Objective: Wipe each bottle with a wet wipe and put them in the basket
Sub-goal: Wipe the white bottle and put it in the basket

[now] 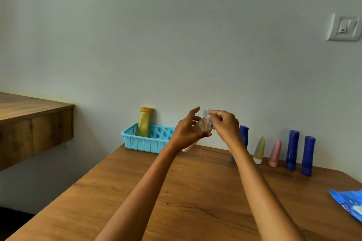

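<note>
My left hand (187, 130) grips a small clear bottle with an orange band (203, 126), held up above the table. My right hand (225, 123) pinches a white wet wipe (208, 115) against the bottle's end. A light blue basket (145, 141) sits at the table's far edge by the wall. A tall yellow bottle (144, 121) stands in it, leaning on the wall. Along the wall to the right stand a blue bottle (244, 137) partly hidden by my right wrist, a yellowish tube (259, 149), a pink tube (275, 152) and two more blue bottles (292, 149) (308, 155).
A blue wet-wipe pack (348, 203) lies at the right edge of the wooden table (176, 201). A white object (189, 147) shows below my left wrist beside the basket. A wooden shelf (35, 121) juts out at the left. A wall switch (344, 29) is at upper right.
</note>
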A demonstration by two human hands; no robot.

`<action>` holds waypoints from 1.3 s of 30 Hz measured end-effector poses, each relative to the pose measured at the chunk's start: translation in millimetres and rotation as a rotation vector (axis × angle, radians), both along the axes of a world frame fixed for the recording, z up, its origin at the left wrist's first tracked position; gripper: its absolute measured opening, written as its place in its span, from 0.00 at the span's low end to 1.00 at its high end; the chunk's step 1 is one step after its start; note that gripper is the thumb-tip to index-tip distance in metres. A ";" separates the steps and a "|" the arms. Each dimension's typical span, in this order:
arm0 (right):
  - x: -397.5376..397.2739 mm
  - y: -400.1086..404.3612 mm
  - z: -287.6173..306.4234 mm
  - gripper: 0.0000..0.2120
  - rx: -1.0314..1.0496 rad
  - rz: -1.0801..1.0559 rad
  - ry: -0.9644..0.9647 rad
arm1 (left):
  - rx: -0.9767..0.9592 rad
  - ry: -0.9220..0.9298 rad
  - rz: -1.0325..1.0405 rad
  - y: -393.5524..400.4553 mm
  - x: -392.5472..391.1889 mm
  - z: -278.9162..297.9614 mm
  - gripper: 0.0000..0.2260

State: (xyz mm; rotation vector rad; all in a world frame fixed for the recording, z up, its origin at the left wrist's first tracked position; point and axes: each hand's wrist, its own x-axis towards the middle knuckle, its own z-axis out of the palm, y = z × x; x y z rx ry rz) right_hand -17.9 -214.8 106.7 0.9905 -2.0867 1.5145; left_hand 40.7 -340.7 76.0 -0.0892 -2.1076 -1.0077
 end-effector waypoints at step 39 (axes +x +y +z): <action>-0.2 -15.1 -12.0 0.11 -0.291 0.259 -0.415 | 0.678 -0.014 -0.329 -11.9 5.2 10.7 0.19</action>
